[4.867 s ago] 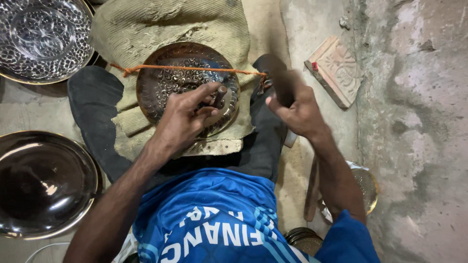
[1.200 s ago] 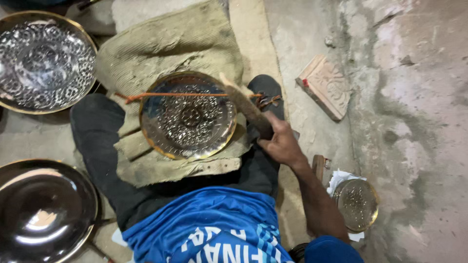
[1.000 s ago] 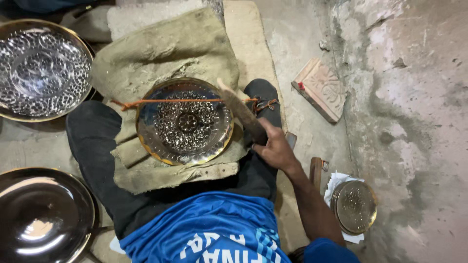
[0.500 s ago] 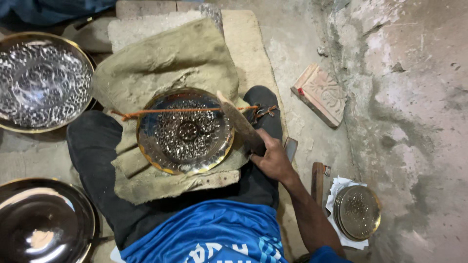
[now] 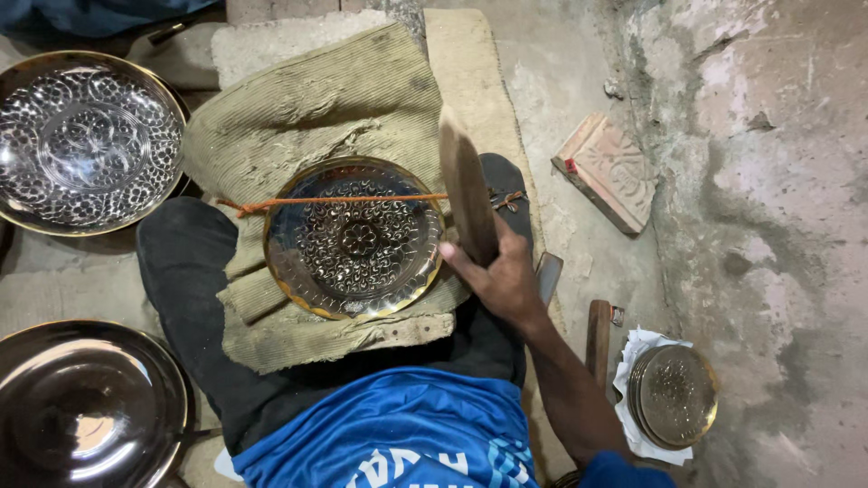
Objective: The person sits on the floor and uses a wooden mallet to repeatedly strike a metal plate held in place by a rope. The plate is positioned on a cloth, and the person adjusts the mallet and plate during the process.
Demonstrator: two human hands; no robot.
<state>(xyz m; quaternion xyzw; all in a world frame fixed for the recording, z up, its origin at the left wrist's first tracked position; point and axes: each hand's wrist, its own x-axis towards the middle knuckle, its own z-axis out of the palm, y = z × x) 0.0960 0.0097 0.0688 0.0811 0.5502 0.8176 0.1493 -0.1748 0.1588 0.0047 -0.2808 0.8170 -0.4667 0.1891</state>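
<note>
Plate: round brass plate with an embossed floral pattern [image 5: 354,237] is lying on the ribbed tan cloth [image 5: 316,117] across the person's lap, with a thin orange cord [image 5: 334,201] stretching over its upper part.
Right hand: right hand [image 5: 497,276] is gripping a flat wooden mallet [image 5: 467,185], fingers wrapped tight around its lower end, blade standing just beside the plate's right rim.
Left hand: not showing anywhere, so can't say what it's doing.
Progress: pattern is looking pretty much filled in across the plate; what's left is hard to judge.
Nearby: patterned silver dish [image 5: 86,140] and plain shiny dish [image 5: 86,402] are sitting on the floor to the left, small brass plates [image 5: 674,393] stacked at right.
Hard to see: mallet is blurring a bit.
</note>
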